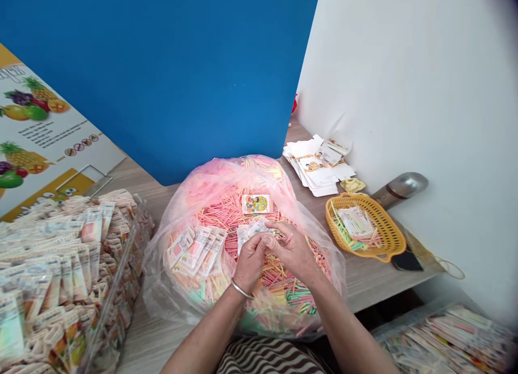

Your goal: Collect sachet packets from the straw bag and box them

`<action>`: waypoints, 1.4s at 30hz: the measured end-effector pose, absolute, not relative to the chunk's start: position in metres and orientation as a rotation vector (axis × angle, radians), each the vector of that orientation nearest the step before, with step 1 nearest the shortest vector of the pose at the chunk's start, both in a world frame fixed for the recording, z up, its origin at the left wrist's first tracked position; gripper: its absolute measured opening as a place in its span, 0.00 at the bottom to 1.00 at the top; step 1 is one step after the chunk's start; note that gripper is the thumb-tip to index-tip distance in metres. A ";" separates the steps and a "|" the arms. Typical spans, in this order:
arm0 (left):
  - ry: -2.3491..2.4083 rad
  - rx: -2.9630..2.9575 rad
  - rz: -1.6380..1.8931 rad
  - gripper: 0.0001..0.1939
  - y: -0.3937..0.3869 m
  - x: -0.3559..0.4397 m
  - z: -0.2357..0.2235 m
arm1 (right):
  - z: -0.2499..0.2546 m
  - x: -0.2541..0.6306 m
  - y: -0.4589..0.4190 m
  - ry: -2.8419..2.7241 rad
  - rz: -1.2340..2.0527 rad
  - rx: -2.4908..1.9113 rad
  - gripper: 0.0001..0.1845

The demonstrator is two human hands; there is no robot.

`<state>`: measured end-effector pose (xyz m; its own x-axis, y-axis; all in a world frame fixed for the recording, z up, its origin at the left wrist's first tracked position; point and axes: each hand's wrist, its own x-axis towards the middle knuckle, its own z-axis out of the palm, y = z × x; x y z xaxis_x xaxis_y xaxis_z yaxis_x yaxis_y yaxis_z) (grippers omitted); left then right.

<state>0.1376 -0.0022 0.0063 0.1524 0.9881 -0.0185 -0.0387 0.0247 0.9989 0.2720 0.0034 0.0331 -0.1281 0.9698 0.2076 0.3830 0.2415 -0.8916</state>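
Observation:
My left hand (251, 263) and my right hand (294, 252) meet above a large clear plastic bag (299, 212) full of thin pink, yellow and green sticks (218, 209). Both have closed fingers, thumbs together, around a small clear printed packet (247, 232); what lies between the fingertips is partly hidden. Just beyond them a packet with a green and orange cartoon print (257, 204) rests on the sticks. To the left of my left hand, several filled clear packets (202, 247) lie fanned out on the sticks.
A clear bin (121, 266) heaped with filled packets stands at left. At right are a yellow basket (394, 236) of sticks and packets, a metal flask (404, 188) and flattened cartons (318, 163). More packets (453, 336) sit below the table edge. A blue panel (182, 82) stands behind.

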 end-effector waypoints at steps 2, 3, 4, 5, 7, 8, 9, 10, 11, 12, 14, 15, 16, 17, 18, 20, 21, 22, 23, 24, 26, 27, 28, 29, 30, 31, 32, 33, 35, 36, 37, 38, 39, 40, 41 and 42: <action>1.094 1.206 1.129 0.20 -0.003 0.135 0.004 | 0.040 0.277 -0.003 -1.658 0.849 -1.280 0.20; 1.102 1.197 1.142 0.20 -0.002 0.133 0.004 | 0.043 0.279 -0.006 -1.656 0.832 -1.279 0.20; 1.107 1.193 1.154 0.21 -0.002 0.131 0.003 | 0.045 0.281 -0.008 -1.651 0.811 -1.273 0.19; 1.107 1.194 1.163 0.21 -0.002 0.130 0.003 | 0.046 0.282 -0.010 -1.643 0.787 -1.260 0.19; 1.088 1.209 1.158 0.20 -0.002 0.130 0.002 | 0.046 0.283 -0.012 -1.620 0.744 -1.210 0.16; 1.074 1.224 1.141 0.20 -0.003 0.131 0.003 | 0.045 0.282 -0.013 -1.613 0.724 -1.180 0.14; 1.064 1.245 1.118 0.19 -0.004 0.132 0.003 | 0.043 0.281 -0.013 -1.613 0.701 -1.154 0.11; 1.065 1.269 1.095 0.18 -0.005 0.133 0.005 | 0.041 0.280 -0.013 -1.623 0.685 -1.135 0.10; 1.084 1.291 1.081 0.17 -0.006 0.134 0.008 | 0.039 0.278 -0.013 -1.629 0.680 -1.123 0.09; 1.120 1.304 1.085 0.16 -0.008 0.134 0.012 | 0.037 0.277 -0.012 -1.623 0.688 -1.114 0.09; 1.244 1.313 1.150 0.15 -0.011 0.126 0.026 | 0.033 0.274 -0.008 -1.577 0.730 -1.108 0.10; 1.326 1.313 1.200 0.15 -0.012 0.117 0.035 | 0.032 0.272 -0.004 -1.560 0.746 -1.113 0.11; 1.417 1.318 1.253 0.15 -0.013 0.106 0.044 | 0.031 0.269 0.002 -1.567 0.744 -1.132 0.12; 1.525 1.342 1.293 0.15 -0.014 0.093 0.054 | 0.030 0.265 0.009 -1.609 0.719 -1.160 0.13; 1.638 1.377 1.314 0.15 -0.014 0.077 0.062 | 0.029 0.258 0.017 -1.685 0.677 -1.190 0.12; 1.877 1.480 1.317 0.15 -0.012 0.046 0.072 | 0.027 0.239 0.038 -1.887 0.562 -1.231 0.10; 1.984 1.546 1.284 0.15 -0.010 0.031 0.072 | 0.026 0.227 0.049 -1.987 0.504 -1.243 0.10; 2.071 1.610 1.235 0.15 -0.007 0.019 0.069 | 0.025 0.212 0.061 -2.082 0.448 -1.261 0.10; 2.130 1.678 1.167 0.14 -0.004 0.009 0.064 | 0.024 0.197 0.072 -2.163 0.399 -1.296 0.10; 2.166 1.746 1.097 0.14 -0.001 0.002 0.056 | 0.022 0.181 0.083 -2.241 0.360 -1.326 0.10; 2.197 1.865 0.985 0.13 0.004 -0.003 0.039 | 0.015 0.151 0.102 -2.378 0.284 -1.358 0.11; 2.210 1.911 0.954 0.12 0.006 -0.002 0.032 | 0.012 0.139 0.110 -2.442 0.251 -1.365 0.12; 2.225 1.946 0.940 0.12 0.007 -0.001 0.025 | 0.008 0.128 0.117 -2.501 0.218 -1.369 0.12; 2.240 1.970 0.938 0.12 0.007 0.002 0.021 | 0.005 0.119 0.122 -2.557 0.186 -1.371 0.13; 2.250 1.985 0.939 0.11 0.007 0.004 0.018 | 0.002 0.112 0.126 -2.606 0.155 -1.373 0.15; 2.254 1.994 0.942 0.11 0.007 0.006 0.017 | -0.001 0.107 0.128 -2.645 0.122 -1.376 0.16; 2.255 1.998 0.937 0.11 0.007 0.007 0.017 | -0.002 0.103 0.130 -2.674 0.091 -1.380 0.18; 2.255 1.995 0.926 0.11 0.006 0.008 0.018 | -0.004 0.101 0.130 -2.692 0.064 -1.386 0.19; 2.257 1.971 0.895 0.12 0.006 0.008 0.020 | -0.006 0.098 0.129 -2.700 0.031 -1.404 0.22; 2.254 1.957 0.880 0.12 0.006 0.008 0.020 | -0.007 0.097 0.128 -2.695 0.027 -1.412 0.22; 2.249 1.944 0.871 0.12 0.006 0.008 0.020 | -0.008 0.097 0.128 -2.688 0.029 -1.414 0.23; 2.241 1.932 0.869 0.13 0.006 0.007 0.020 | -0.009 0.097 0.127 -2.678 0.041 -1.407 0.23; 2.231 1.920 0.875 0.14 0.006 0.007 0.020 | -0.010 0.098 0.127 -2.666 0.063 -1.398 0.23; 2.220 1.907 0.888 0.15 0.006 0.006 0.021 | -0.010 0.099 0.127 -2.651 0.092 -1.390 0.23; 2.214 1.893 0.908 0.15 0.005 0.006 0.022 | -0.009 0.101 0.127 -2.630 0.120 -1.387 0.22; 2.211 1.878 0.941 0.16 0.004 0.005 0.024 | -0.007 0.103 0.127 -2.604 0.140 -1.390 0.22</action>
